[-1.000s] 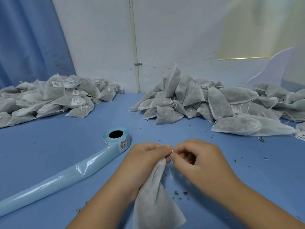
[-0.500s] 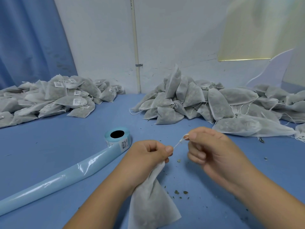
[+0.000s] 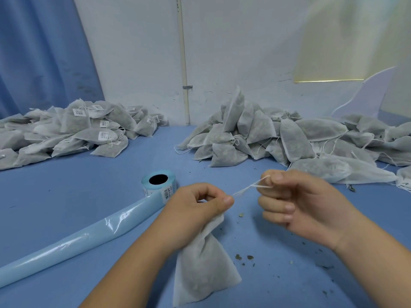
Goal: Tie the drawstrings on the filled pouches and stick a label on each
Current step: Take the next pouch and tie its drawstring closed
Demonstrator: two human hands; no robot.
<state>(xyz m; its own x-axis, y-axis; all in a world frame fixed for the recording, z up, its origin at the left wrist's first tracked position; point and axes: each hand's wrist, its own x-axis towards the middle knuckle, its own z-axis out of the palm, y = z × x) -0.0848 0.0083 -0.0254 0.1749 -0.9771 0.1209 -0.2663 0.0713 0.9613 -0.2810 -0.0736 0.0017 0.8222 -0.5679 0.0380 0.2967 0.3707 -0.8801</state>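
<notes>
White pouch (image 3: 203, 272) hangs over the blue table (image 3: 66, 192), its neck gripped in the left hand (image 3: 195, 210); the right hand (image 3: 295, 203), curled, pinches the taut drawstring (image 3: 249, 187).

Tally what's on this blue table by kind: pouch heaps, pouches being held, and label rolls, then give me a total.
Pouch heaps: 2, the labelled heap and the unlabelled heap
Held pouch: 1
Label roll: 1
Total: 4

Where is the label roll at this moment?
Head view: the label roll stands left of centre on the blue table, just beyond the left hand.
</notes>
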